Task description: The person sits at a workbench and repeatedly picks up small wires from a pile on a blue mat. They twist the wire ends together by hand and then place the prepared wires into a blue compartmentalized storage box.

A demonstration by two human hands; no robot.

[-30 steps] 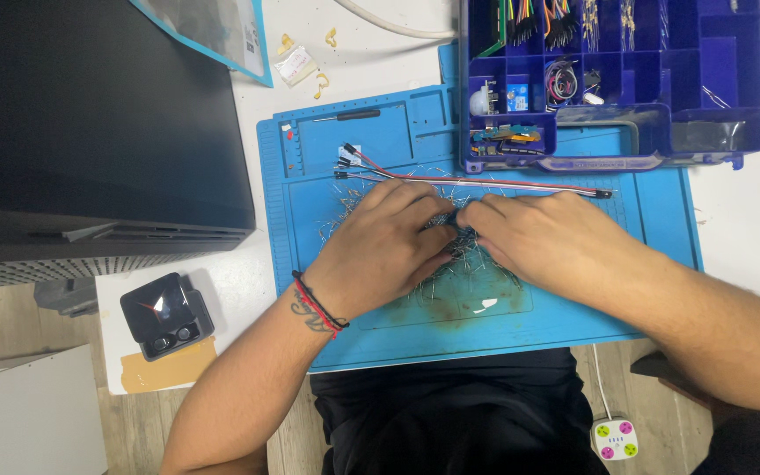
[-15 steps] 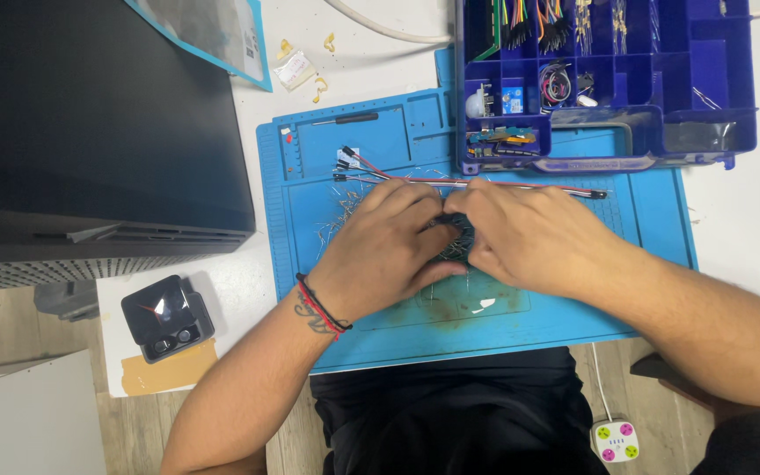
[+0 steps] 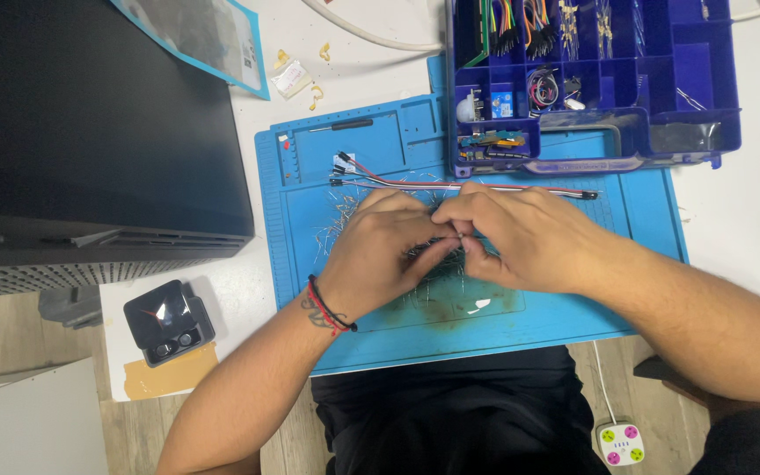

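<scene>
Looking down, I see my left hand [image 3: 380, 255] and right hand [image 3: 521, 237] meeting over the middle of the blue work mat [image 3: 644, 290]. Both sets of fingers are curled nearly closed, tips touching, pinching a small dark part [image 3: 437, 251] between them; what exactly it is I cannot tell, since the hands hide most of it. One bundle of jumper wires [image 3: 485, 186], red, white and black, lies just beyond my knuckles, running left to right. Thin cut wire leads [image 3: 345, 211] are scattered on the mat around the hands, too many and too fine to count. One purple compartment box [image 3: 705, 97] stands at the far right, and one black case [image 3: 169, 321] sits near left.
</scene>
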